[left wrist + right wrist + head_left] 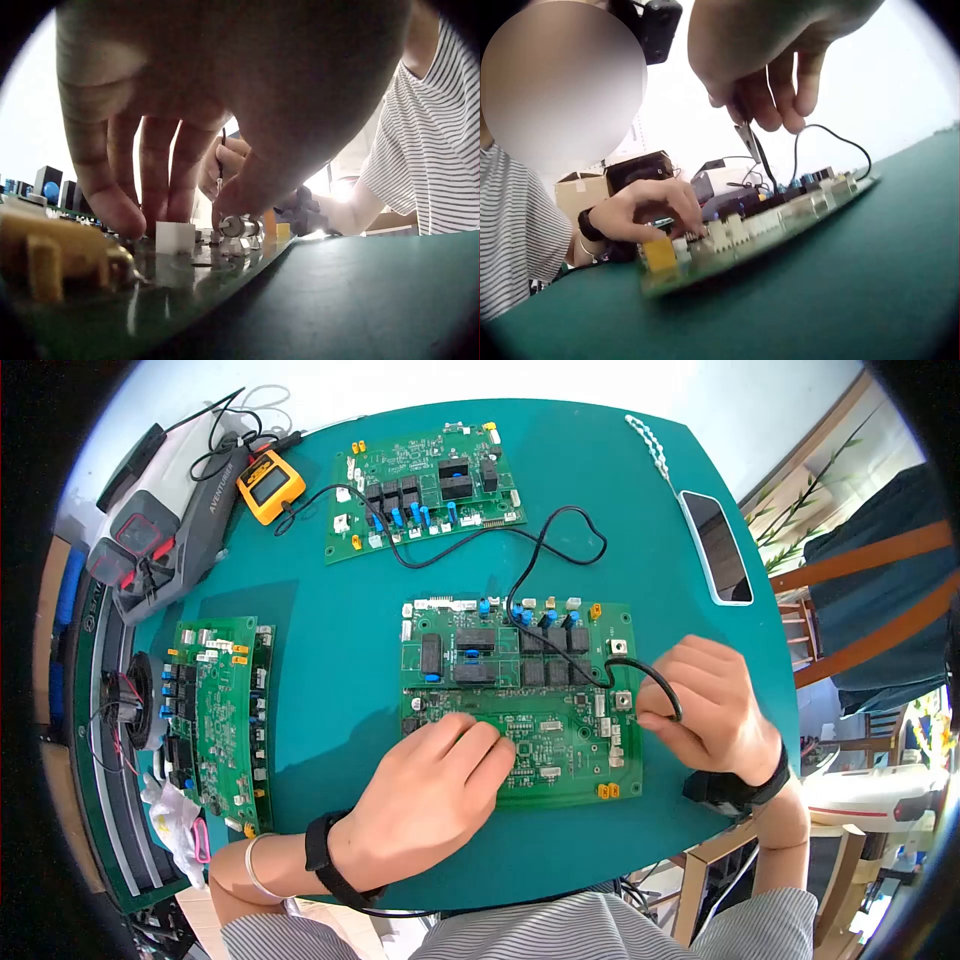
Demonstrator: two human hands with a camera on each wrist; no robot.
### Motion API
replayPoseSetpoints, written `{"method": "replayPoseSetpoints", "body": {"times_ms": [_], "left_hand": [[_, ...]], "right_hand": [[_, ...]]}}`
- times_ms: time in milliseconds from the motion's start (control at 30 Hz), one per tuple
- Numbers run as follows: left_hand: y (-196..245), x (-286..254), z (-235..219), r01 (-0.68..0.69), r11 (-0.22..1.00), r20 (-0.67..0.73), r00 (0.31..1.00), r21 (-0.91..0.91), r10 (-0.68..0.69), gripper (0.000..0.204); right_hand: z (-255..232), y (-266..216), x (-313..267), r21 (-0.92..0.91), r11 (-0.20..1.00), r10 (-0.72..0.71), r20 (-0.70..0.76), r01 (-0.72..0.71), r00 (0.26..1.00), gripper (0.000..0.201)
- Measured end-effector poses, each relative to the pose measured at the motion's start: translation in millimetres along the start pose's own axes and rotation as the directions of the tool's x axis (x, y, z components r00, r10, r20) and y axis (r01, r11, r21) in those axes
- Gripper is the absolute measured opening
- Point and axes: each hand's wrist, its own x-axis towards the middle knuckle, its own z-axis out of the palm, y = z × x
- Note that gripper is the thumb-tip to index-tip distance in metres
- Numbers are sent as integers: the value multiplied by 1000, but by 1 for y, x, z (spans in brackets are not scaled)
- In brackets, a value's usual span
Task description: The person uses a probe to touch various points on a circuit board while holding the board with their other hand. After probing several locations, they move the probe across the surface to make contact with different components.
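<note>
A green circuit board lies flat in the middle of the teal table. My left hand rests on its near left part, and its fingertips press down on the board beside a white connector. At the board's right edge, my right hand pinches a thin metal-tipped test probe, tip pointing down at the board. The probe's black lead loops across the board and runs back to the yellow multimeter.
A second board lies at the table's far side and a third at the left edge. A grey tool case sits far left, a phone at the right edge, and wooden chairs stand beyond.
</note>
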Motion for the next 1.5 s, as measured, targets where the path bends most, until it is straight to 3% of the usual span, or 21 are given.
{"method": "replayPoseSetpoints", "body": {"times_ms": [233, 433, 800, 1233, 1500], "left_hand": [[0, 0, -1, 0, 999, 9, 1000, -40, 0, 36], [1, 1, -2, -2, 1000, 13, 1000, -28, 3, 35], [2, 2, -2, 14, 1000, 30, 999, 3, -14, 38], [2, 1, -2, 24, 1000, 41, 999, -18, -24, 38], [1, 1, -1, 15, 1000, 26, 1000, -10, -15, 38]], "right_hand": [[5, 25, 22, 29, 984, -176, 34, 175, 984, 26], [37, 46, 11, 288, 950, -110, -36, 116, 993, 26], [44, 44, 4, 465, 880, -127, 39, 95, 991, 22], [35, 38, 5, 393, 914, -164, 117, 106, 979, 15], [51, 37, 0, 306, 934, -186, -27, 185, 982, 15]]}}
